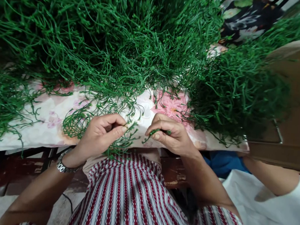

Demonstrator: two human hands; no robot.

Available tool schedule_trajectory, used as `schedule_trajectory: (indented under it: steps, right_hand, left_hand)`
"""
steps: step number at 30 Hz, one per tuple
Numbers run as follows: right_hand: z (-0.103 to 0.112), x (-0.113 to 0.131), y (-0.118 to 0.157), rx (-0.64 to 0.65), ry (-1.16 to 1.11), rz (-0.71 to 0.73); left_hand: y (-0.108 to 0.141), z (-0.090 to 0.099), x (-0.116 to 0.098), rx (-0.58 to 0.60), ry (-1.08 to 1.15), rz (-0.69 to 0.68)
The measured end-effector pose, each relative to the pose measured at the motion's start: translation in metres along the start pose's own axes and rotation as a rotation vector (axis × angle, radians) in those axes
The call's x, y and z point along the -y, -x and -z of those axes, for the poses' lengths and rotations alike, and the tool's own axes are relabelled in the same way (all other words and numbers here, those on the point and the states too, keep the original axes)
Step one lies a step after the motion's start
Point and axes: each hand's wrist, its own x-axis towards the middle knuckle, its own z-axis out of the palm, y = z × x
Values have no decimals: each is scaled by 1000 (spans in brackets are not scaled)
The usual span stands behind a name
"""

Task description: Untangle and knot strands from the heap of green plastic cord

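Observation:
My left hand point(103, 133), with a metal watch at the wrist, pinches thin green stems point(122, 143) that hang below and right of the fingertips. My right hand point(170, 133) is closed on a small bunch of green stem tips point(157, 131), just to the right of the left hand. A gap separates the two hands. Both are over the near edge of a table with a floral cloth point(145, 107). A huge heap of curly green stems point(106, 35) lies beyond them. Left of my left hand sits a small looped bunch point(75, 123).
Another pile of green stems point(225, 94) is at the right, beside a brown cardboard box point(297, 104). More stems point(1, 103) cover the table's left end. Another person's arm point(273, 175) shows at the lower right. A dark floral fabric point(247, 19) is at the back.

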Motion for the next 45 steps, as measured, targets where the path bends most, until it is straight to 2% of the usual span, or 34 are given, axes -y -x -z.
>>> schedule_trajectory:
  steps: [3,8,12,15,20,23,25,29,37,40,42,45]
  right_hand:
    - [-1,-1,1,-38,-25,9]
    - [-4,-2,6,-93,-114,-50]
    - [-2,-7,8,-263,-299,-191]
    - [4,-8,4,-357,-285,-176]
    - [3,0,-2,-293,62,-31]
    - [-9,6,-5,-291,281,-28]
    - [-19,8,-8,-250,346,-43]
    - [-32,7,-11,-127,334,-66]
    - [-37,-2,-5,-272,191,-117]
    - [-38,-1,-4,-235,98,-121]
    - [-37,1,-4,-226,124,-98]
    - [-35,2,-5,-173,239,-12]
  left_hand:
    - [-2,-6,0,51,27,23]
    - [-7,-12,3,-9,140,56]
    - [-13,-14,3,-12,244,99]
    - [-18,-15,2,-2,295,125]
    - [-19,-16,4,9,325,124]
    - [-17,-18,3,14,275,97]
    - [-15,-19,1,10,227,61]
    - [-12,-21,0,-19,142,-3]
    - [-4,-27,4,-32,-3,-65]
    - [-3,-27,6,-115,-30,-138]
    - [-4,-25,6,-170,-27,-200]
    - [-5,-25,6,-151,-22,-241]
